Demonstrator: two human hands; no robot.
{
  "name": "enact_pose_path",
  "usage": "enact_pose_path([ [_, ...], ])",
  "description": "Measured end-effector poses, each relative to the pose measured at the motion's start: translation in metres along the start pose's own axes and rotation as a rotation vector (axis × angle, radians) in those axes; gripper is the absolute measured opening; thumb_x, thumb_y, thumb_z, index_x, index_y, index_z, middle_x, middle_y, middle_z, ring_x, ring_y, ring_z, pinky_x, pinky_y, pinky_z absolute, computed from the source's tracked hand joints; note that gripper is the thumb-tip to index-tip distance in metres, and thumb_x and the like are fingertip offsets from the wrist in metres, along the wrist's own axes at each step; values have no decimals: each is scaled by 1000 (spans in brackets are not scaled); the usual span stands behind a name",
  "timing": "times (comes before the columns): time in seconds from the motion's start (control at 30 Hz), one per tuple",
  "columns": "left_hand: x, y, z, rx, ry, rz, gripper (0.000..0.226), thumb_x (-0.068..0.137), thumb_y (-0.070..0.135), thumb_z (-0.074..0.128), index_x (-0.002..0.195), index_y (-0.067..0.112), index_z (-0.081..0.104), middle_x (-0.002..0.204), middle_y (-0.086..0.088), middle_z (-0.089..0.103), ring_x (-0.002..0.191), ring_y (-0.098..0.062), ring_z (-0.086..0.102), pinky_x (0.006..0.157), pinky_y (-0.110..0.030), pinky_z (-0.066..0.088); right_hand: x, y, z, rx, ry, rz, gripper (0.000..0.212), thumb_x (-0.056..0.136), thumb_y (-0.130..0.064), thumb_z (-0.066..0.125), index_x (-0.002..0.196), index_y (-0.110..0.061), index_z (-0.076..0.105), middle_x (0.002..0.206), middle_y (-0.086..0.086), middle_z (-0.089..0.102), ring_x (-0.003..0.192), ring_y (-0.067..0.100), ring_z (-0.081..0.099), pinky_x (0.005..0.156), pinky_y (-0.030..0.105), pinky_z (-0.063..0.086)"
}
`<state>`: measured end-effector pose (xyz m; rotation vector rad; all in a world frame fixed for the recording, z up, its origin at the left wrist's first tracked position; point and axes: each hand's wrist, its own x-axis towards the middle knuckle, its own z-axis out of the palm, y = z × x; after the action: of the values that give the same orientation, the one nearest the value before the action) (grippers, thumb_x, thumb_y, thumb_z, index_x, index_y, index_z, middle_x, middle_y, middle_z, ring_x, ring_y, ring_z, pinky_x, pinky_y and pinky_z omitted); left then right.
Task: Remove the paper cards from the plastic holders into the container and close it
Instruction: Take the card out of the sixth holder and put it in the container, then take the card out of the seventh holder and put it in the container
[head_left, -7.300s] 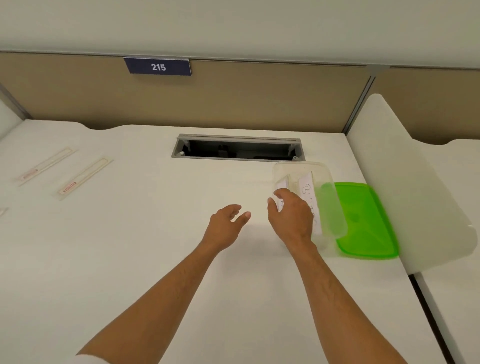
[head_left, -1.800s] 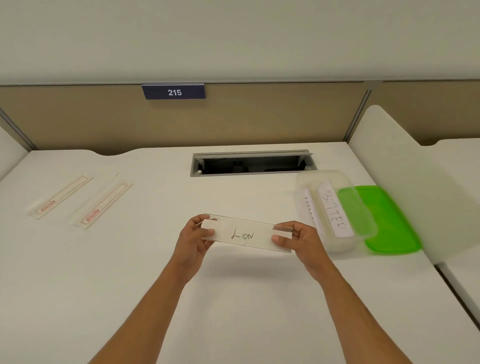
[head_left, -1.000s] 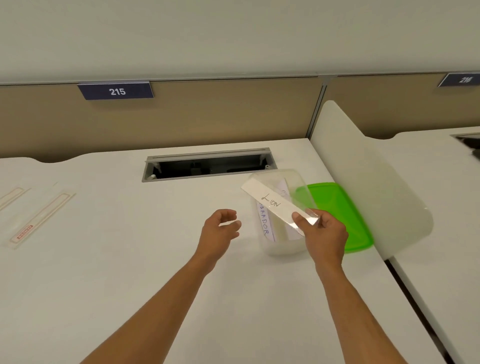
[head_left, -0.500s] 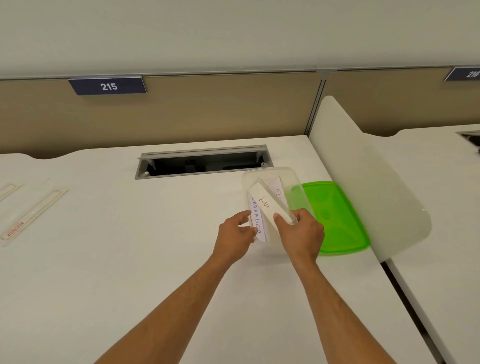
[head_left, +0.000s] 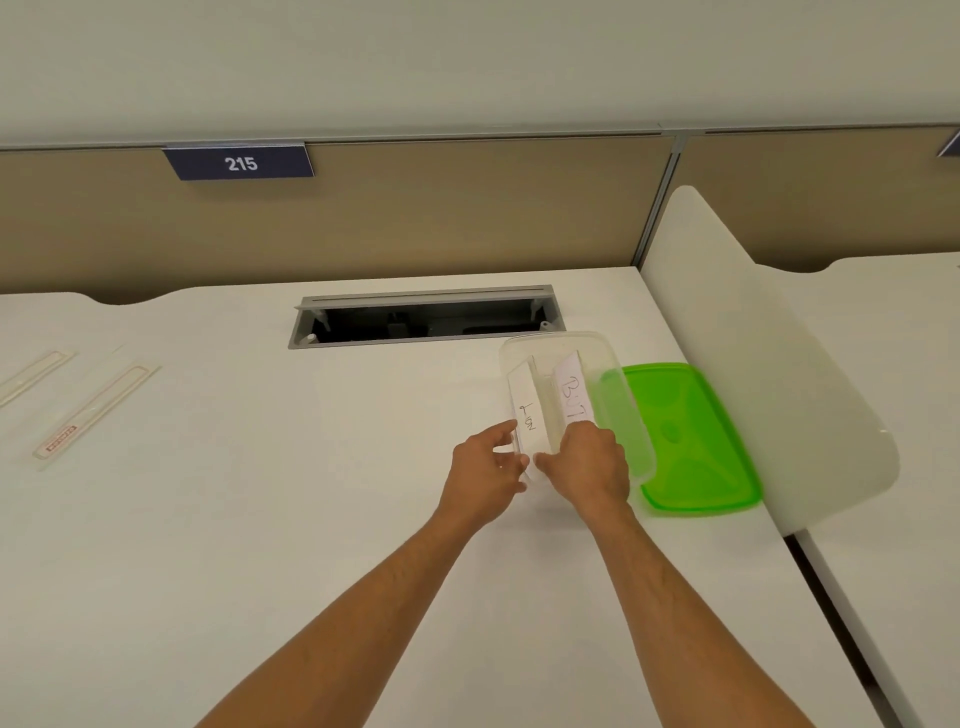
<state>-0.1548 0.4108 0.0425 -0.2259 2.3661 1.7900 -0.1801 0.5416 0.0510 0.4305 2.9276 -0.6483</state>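
1. Two clear holders lay flat at the far left of the white worktop (head_left: 260, 519). One holder (head_left: 96, 410) had a red label near its close end. The other holder (head_left: 36, 371) sat just left of it, partly cut off by the picture's edge.
2. A blue sign (head_left: 240, 163) with "215" hung on the tan wall behind the worktop.
3. A gray slot (head_left: 426, 316) was open in the back of the worktop.
4. The left hand (head_left: 485, 470) was at the close left end of the box, with its fingers bent. Its fingertips touched the close end of the "LION" card. I could not tell if it gripped the card or only touched it.
5. The "LION" card (head_left: 527, 415) stood tilted in the left side of the box.
6. The clear box (head_left: 613, 358) sat on the worktop with no lid on it.
7. The right hand (head_left: 587, 462) was at the close end of the box, fingers curled down. It touched the card, but its grip was hidden.
8. A second card (head_left: 574, 389), with "BUT" showing, leaned in the right side of the box.
9. The green lid (head_left: 691, 441) lay flat just right of the box, partly under it.
10. A white divider (head_left: 769, 374) stood at the right edge.
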Motion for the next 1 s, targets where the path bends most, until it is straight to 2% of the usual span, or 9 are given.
enact_pose_path([
  [0.17, 0, -1, 1, -12, 15, -2, 49, 92, 1, 63, 138, 14, 55, 100, 28, 58, 80, -1, 70, 56, -17, 56, 2, -1, 0, -30, -22, -5, 35, 80, -33, 74, 106, -10, 66, 106, 11, 69, 90, 30, 67, 62, 29, 49],
  [0.3, 0, 0, 1, -6, 14, -20, 51, 92, 4, 63, 140, 16, 53, 120, 5, 63, 82, -4, 69, 58, -16, 56, 1, 0, 2, -47, -13, -18, 32, 82, -33, 71, 104, -10, 67, 103, 11, 69, 89, 31, 66, 65, 30, 52],
  [0.37, 1, 1, -1, 52, 0, -15, 53, 93, 10, 65, 143, 18, 50, 131, -2, 59, 79, -2, 68, 64, -18, 58, 1, 1, 2, -50, -15, -23, 32, 83, -34, 71, 103, -10, 67, 102, 11, 69, 88, 30, 66, 65, 30, 52],
  [0.43, 0, 1, -6, 125, -15, 3, 56, 92, 20, 67, 144, 21, 48, 136, 0, 56, 81, -4, 67, 79, -26, 58, 1, 3, 1, 2, -2, -32, 35, 83, -36, 72, 105, -10, 66, 105, 10, 69, 92, 29, 66, 68, 31, 51],
  [0.5, -2, -3, -14, 162, -19, 30, 55, 91, 31, 68, 142, 23, 49, 137, 2, 55, 90, -8, 65, 83, -26, 54, -1, 2, 0, 124, 46, -53, 37, 85, -38, 71, 109, -10, 65, 112, 9, 69, 100, 28, 65, 76, 31, 50],
  [0.57, -5, -9, -26, 164, -8, 57, 51, 90, 37, 68, 138, 24, 52, 133, 2, 57, 96, -8, 63, 79, -21, 50, -8, -5, 0, 246, 141, -114, 34, 87, -35, 69, 109, -10, 67, 114, 9, 70, 105, 27, 64, 84, 31, 48],
  [0.7, -11, -27, -62, 191, 42, 83, 40, 91, 35, 67, 128, 22, 59, 130, 4, 61, 105, -9, 62, 86, -20, 47, -35, -39, 10, 418, 329, -276, 23, 89, -27, 68, 106, -11, 69, 109, 4, 71, 105, 24, 64, 88, 26, 42],
  [0.87, -21, -54, -115, 265, 84, 68, 36, 92, 32, 65, 126, 21, 61, 131, 5, 60, 117, -12, 56, 98, -30, 48, -62, -93, 39, 437, 226, -355, 33, 92, -26, 65, 122, -13, 64, 134, 5, 60, 128, 21, 52, 105, 32, 39],
  [1.0, -29, -77, -162, 292, 134, 45, 34, 93, 32, 64, 125, 23, 61, 132, 7, 59, 120, -12, 55, 101, -31, 46, -77, -129, 64, 436, 134, -369, 39, 93, -31, 64, 128, -15, 60, 141, 3, 55, 133, 20, 48, 109, 36, 38],
])
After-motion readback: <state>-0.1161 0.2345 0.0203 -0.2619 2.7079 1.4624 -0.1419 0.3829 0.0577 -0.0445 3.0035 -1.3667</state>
